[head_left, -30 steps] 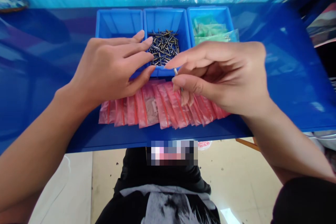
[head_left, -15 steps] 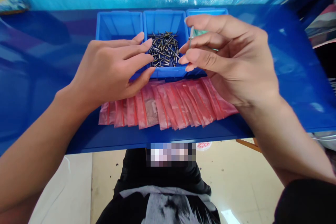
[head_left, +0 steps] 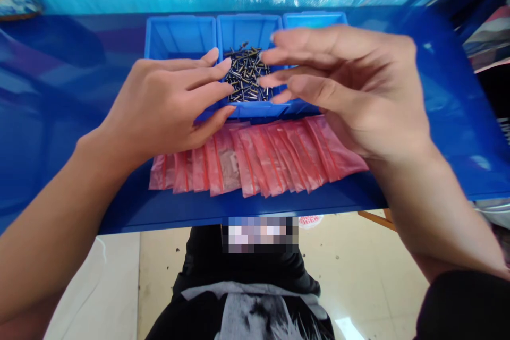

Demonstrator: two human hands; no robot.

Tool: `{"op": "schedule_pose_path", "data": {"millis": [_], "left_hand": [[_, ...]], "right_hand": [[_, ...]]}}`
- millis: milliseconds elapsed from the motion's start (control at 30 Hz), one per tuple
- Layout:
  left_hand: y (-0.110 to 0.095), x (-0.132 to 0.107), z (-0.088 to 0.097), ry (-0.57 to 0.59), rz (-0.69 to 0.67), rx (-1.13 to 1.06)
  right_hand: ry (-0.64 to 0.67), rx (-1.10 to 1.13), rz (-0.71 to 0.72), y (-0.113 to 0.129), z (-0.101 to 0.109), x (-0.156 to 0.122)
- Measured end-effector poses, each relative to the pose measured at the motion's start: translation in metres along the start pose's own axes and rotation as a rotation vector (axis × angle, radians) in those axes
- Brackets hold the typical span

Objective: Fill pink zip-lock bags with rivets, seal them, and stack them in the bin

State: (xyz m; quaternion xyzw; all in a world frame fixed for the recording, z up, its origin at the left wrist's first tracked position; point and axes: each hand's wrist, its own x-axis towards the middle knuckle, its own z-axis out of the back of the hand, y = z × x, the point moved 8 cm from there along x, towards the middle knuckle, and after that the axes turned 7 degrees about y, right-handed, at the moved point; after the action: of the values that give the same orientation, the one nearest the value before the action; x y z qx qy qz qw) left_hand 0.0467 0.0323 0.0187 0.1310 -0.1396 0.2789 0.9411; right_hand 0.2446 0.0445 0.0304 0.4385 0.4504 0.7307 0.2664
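Numerous loose, slim, dark-metal rivet-like pins [head_left: 247, 75] lie heaped in the middle blue plastic bin [head_left: 251, 29], toward the rear edge of the glossy blue bench [head_left: 452, 117]. Along the front edge, a row of overlapping translucent pink plastic bags [head_left: 271, 159] is laid out. Handling is judged incomplete: a sizeable heap is left in the bin, and neither hand grips a bag. The left hand [head_left: 167, 101], fingers loosely extended and slightly apart, reaches over the bin's left rim. The right hand [head_left: 370, 79] hovers at the bin's right side, fingers spread from the thumb; blurring prevents a firm finding, but no pin shows between them.
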Motion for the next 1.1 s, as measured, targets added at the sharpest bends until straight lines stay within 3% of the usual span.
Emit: {"op": "schedule_pose_path", "data": {"millis": [67, 133, 200, 367, 600, 700, 800, 867, 967, 1033, 1100], "left_hand": [[0.001, -0.001, 0.002, 0.003, -0.024, -0.022], [0.003, -0.001, 0.002, 0.027, -0.033, -0.038], [0.005, -0.001, 0.002, 0.059, -0.011, -0.044], [0.001, -0.001, 0.004, 0.027, -0.027, -0.060], [0.002, 0.002, 0.004, -0.034, -0.077, -0.121], [-0.001, 0.004, 0.010, 0.017, -0.053, -0.116], [-0.025, -0.003, 0.029, 0.002, -0.009, -0.150], [-0.054, -0.016, 0.044, -0.092, -0.004, -0.250], [-0.100, -0.035, 0.032, 0.027, 0.010, -0.382], [-0.114, -0.046, 0.022, 0.039, 0.075, -0.340], [-0.117, -0.051, 0.014, 0.028, 0.125, -0.289]], "right_hand": [[0.035, -0.376, 0.060, 0.012, 0.007, 0.001], [0.161, -0.763, 0.131, 0.017, 0.010, 0.002], [0.325, -0.933, 0.172, 0.010, 0.011, 0.002], [0.369, -0.883, 0.179, 0.007, 0.015, 0.001], [0.381, -0.944, -0.054, 0.008, 0.003, 0.004], [0.367, -0.994, -0.009, 0.023, 0.003, -0.001], [0.263, -0.998, 0.066, 0.049, 0.015, -0.023], [0.319, -0.949, 0.131, 0.059, 0.015, -0.049], [0.482, -0.961, 0.121, 0.044, 0.006, -0.089], [0.531, -0.965, 0.062, 0.025, -0.003, -0.107], [0.499, -0.960, 0.034, 0.011, -0.011, -0.115]]}}
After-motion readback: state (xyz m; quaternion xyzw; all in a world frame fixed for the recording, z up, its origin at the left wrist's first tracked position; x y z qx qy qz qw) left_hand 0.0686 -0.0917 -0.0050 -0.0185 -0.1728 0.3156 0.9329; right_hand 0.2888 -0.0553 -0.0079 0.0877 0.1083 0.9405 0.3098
